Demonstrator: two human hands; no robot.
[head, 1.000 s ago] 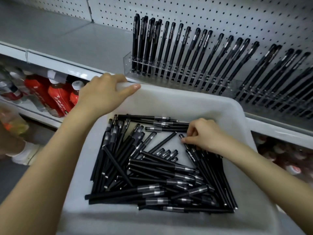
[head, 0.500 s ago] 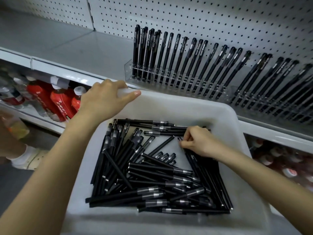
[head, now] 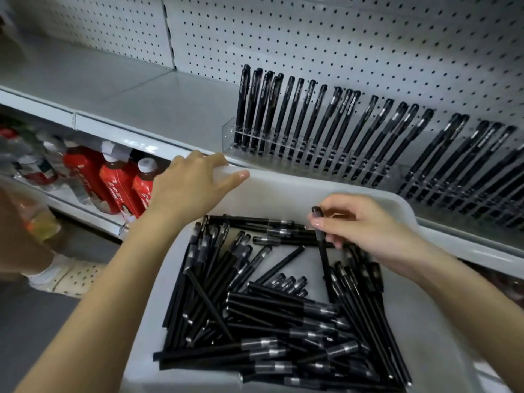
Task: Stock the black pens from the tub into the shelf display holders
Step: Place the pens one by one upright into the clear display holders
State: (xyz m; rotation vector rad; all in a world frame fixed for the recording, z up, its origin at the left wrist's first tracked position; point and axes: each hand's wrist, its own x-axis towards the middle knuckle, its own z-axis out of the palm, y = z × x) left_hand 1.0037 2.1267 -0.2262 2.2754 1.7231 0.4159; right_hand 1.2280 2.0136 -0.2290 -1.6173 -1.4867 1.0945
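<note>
Near the tub's (head: 286,185) far right corner, we pinch one black pen (head: 324,260) between the thumb and curled fingers of our right hand (head: 365,231), cap end up, its lower end reaching the loose pens (head: 269,321) heaped on the tub's floor. Our left hand (head: 187,185) grips the far left rim, fingers curled over it. Just beyond, clear display holders (head: 283,150) on the shelf (head: 141,103) carry leaning pens (head: 312,109).

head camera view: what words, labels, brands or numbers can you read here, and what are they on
Nothing reads clearly enough to quote.
Shelf pens: white print along the caps, too small and blurred.
Red bottles: white lettering on the labels, blurred.
Tub pens: faint cap print, blurred.
</note>
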